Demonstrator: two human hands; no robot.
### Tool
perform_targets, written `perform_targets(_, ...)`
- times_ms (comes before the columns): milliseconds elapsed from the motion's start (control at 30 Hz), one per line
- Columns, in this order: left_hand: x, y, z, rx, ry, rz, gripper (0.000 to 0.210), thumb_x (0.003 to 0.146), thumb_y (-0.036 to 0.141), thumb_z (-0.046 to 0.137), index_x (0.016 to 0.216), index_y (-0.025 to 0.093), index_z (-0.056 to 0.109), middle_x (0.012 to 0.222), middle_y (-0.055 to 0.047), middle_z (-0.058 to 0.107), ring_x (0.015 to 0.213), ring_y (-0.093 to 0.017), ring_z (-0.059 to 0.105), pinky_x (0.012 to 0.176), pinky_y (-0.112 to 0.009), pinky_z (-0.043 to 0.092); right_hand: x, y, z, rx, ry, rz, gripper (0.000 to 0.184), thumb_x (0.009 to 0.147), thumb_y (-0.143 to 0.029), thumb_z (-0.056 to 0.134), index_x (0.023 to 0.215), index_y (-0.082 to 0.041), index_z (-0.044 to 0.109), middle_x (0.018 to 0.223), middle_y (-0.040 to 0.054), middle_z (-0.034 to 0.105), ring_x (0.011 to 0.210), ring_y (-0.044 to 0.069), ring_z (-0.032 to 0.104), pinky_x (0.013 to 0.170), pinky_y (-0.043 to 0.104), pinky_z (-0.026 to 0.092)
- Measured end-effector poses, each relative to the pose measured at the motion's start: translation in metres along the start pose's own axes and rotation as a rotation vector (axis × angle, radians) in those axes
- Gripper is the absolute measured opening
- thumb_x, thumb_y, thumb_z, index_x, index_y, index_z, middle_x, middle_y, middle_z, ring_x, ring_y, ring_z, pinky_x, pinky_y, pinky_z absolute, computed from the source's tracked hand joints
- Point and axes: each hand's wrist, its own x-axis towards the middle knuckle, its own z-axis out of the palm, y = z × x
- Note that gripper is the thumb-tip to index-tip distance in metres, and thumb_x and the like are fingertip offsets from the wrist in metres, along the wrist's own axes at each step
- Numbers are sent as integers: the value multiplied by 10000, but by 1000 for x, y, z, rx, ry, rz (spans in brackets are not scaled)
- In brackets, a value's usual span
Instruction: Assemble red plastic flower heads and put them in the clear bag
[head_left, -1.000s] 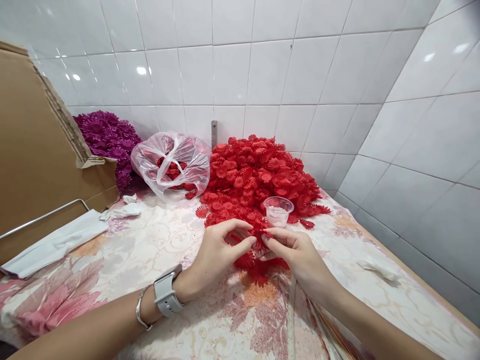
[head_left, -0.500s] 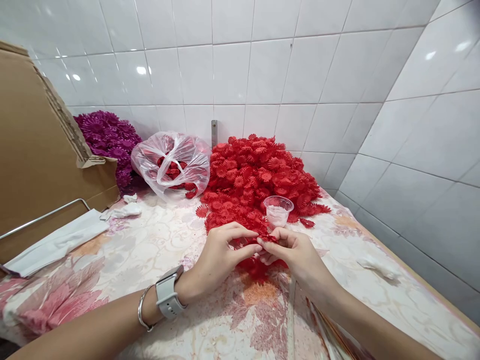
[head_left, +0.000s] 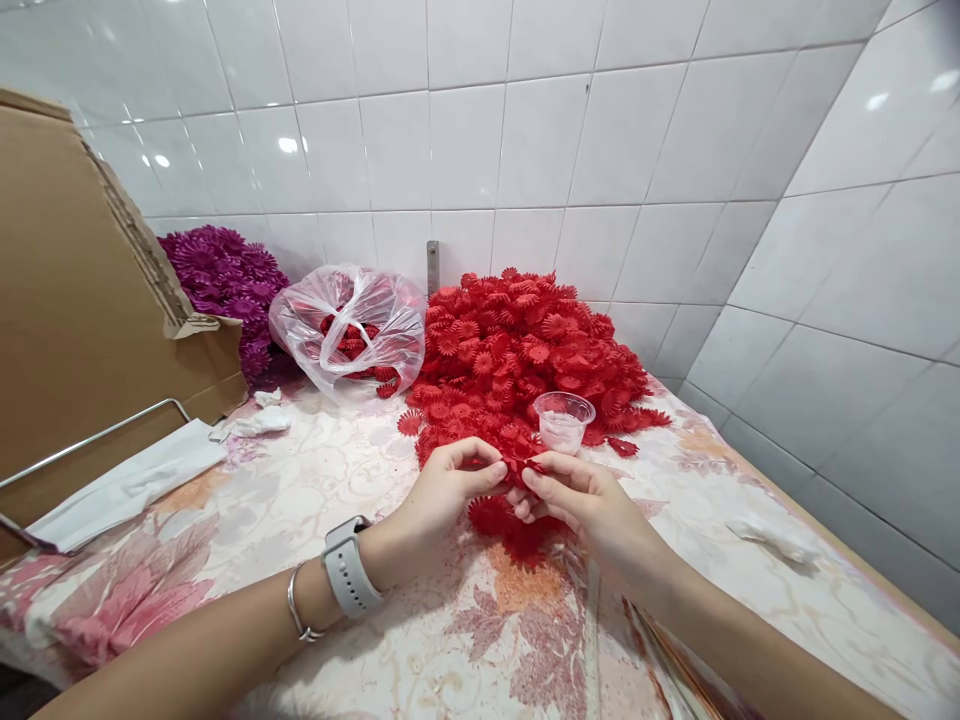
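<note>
My left hand (head_left: 442,505), with a watch and a bangle at the wrist, pinches the left side of a red artificial flower piece (head_left: 516,474) between thumb and forefinger. Its right side is in the pinch of my right hand (head_left: 592,505), whose other fingers curl beneath. The fingertips partly cover the piece, and I cannot tell whether it is one layer or more. Just below the hands, more red flower pieces (head_left: 517,535) lie on the table. Behind them rises a big heap of red flower pieces (head_left: 525,350). A clear plastic cup (head_left: 562,432) with whitish contents stands beside my right fingertips.
A tied clear bag (head_left: 405,340) holds red pieces. Left of it are purple flower pieces (head_left: 221,280) and a cardboard box (head_left: 82,280). A white cloth (head_left: 127,485) and crumpled tissue (head_left: 259,421) lie left on the floral tablecloth (head_left: 352,650); thin strips (head_left: 660,660) lie under my right forearm.
The fingers have shifted slightly around the red flower piece, and my left thumb has moved up. My left wrist has turned a little. The whole view has shifted slightly.
</note>
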Motion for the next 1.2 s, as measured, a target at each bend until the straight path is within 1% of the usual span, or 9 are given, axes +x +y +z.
perform_targets(100, 3, -3, 0, -261, 123, -11, 112, 708, 157, 567, 640, 169, 479, 655, 23, 516, 673, -106, 594, 728, -253, 469, 0, -4, 0, 77, 139, -38, 249, 601, -340, 731, 710, -153, 607, 638, 11, 644, 596, 130, 609, 644, 259, 492)
perform_targets(167, 7, -1, -6, -257, 218, 60, 137, 724, 175, 554, 639, 174, 447, 670, 35, 472, 710, -107, 594, 777, -276, 470, 0, -6, -2, 107, 224, -65, 265, 585, -341, 740, 717, -156, 603, 638, 16, 650, 615, 146, 624, 647, 266, 498)
perform_targets(367, 15, 7, -23, 566, 379, 359, 133, 668, 149, 599, 782, 167, 532, 864, -13, 553, 858, -164, 533, 821, -340, 420, 0, -3, -5, 46, 215, -54, 308, 621, -316, 713, 868, -167, 605, 739, 38, 679, 704, 168, 649, 656, 276, 512)
perform_targets(467, 7, 8, -16, 797, 319, 508, 115, 728, 147, 561, 840, 173, 563, 931, -30, 579, 925, -165, 520, 859, -326, 383, -1, -1, -3, 31, 170, -27, 293, 610, -322, 718, 830, -143, 641, 721, 46, 680, 676, 168, 652, 663, 287, 521)
perform_targets(567, -3, 10, -7, 812, 139, 558, 77, 782, 207, 544, 829, 178, 598, 867, -25, 606, 841, -148, 550, 784, -286, 414, -1, -4, 0, 26, 138, 5, 273, 560, -340, 744, 723, -138, 660, 668, 37, 673, 608, 161, 647, 623, 283, 526)
perform_targets(667, -8, 10, -2, 785, 40, 543, 111, 785, 250, 560, 822, 185, 643, 841, -31, 613, 803, -146, 565, 745, -268, 430, -1, -7, 1, 7, 123, 26, 288, 513, -357, 766, 663, -142, 644, 598, 11, 652, 547, 148, 631, 562, 265, 519)
perform_targets(900, -9, 6, 1, 701, 5, 403, 110, 738, 272, 607, 779, 186, 662, 814, -23, 649, 758, -147, 585, 708, -257, 454, -5, -1, 1, -171, 87, 33, 241, 579, -335, 713, 565, -161, 546, 481, -7, 604, 466, 133, 580, 477, 240, 456)
perform_targets(1067, -8, 8, 1, 473, -59, 188, 93, 716, 245, 609, 726, 162, 648, 719, -12, 651, 683, -134, 581, 642, -241, 447, -8, 2, 0, -508, 154, -161, 259, 633, -268, 662, 500, -179, 459, 444, -58, 479, 432, 85, 435, 417, 205, 307)
perform_targets(1200, -2, 6, -2, 217, -52, 72, 88, 704, 229, 618, 674, 147, 600, 643, 4, 590, 608, -96, 533, 589, -210, 413, -6, 0, 0, -443, 79, -213, 199, 718, -346, 617, 628, -173, 578, 574, -29, 557, 555, 115, 521, 533, 229, 413)
